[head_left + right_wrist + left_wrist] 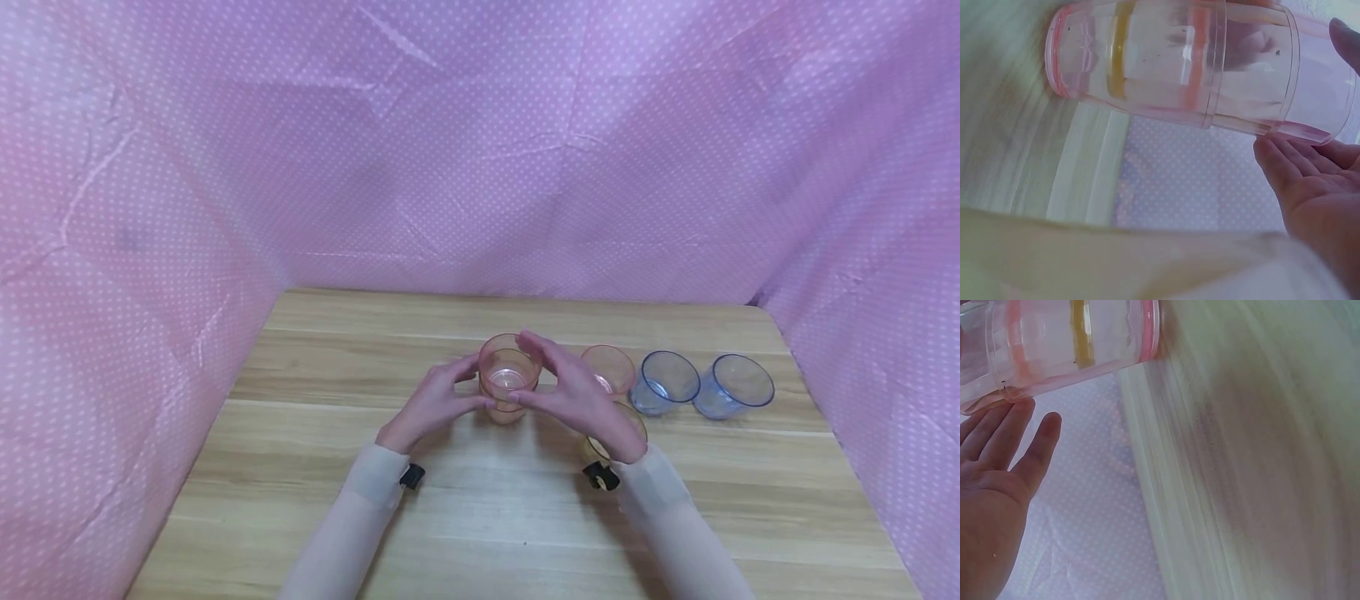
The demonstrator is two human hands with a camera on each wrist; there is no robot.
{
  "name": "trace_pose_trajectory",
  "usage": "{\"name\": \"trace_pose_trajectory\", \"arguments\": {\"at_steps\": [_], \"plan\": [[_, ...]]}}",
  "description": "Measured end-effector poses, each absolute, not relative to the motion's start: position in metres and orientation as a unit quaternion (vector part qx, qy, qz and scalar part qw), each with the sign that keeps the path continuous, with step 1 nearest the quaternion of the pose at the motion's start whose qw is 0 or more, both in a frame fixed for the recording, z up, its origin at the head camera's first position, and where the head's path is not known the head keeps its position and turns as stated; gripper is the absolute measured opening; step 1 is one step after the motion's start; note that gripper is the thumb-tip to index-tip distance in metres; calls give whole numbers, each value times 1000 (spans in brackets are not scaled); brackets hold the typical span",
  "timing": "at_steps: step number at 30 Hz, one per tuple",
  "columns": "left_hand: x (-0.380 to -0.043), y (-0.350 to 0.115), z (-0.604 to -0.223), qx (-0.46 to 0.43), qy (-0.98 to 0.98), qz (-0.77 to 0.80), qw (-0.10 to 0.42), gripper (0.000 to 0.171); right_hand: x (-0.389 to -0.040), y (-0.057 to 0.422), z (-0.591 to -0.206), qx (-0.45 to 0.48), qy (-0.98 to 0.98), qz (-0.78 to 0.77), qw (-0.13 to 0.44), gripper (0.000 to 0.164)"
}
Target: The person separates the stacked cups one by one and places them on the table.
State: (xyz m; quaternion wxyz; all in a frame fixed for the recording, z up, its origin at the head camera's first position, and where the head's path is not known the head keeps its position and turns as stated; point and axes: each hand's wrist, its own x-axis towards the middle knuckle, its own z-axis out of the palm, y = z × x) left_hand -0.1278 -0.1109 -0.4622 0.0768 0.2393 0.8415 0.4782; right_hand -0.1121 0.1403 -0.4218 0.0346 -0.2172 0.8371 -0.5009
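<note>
A stack of see-through tinted cups stands on the table, a pink cup at its top; pink and yellow bands show through the walls in both wrist views. From the left, my left hand holds the upper stack, its fingertips against the wall. My right hand grips the top cup from the other side, fingers along the wall and thumb opposite. Under the right wrist stands a yellow cup, partly hidden by it.
Right of the stack stand another pink cup and two blue cups in a row. They stand on a wood-grain table, with pink dotted cloth hanging behind and at both sides.
</note>
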Motion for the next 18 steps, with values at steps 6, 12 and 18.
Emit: {"name": "trace_pose_trajectory", "arguments": {"at_steps": [6, 12, 18], "plan": [[-127, -110, -463, 238, 843, 478, 68, 72, -111, 139, -423, -196, 834, -514, 43, 92], [-127, -109, -466, 237, 844, 477, 63, 71, -110, 138, -424, -185, 838, -511, 42, 91], [-127, -110, -464, 243, 841, 478, 67, 71, -108, 136, -428, -183, 838, -513, 23, 89]]}}
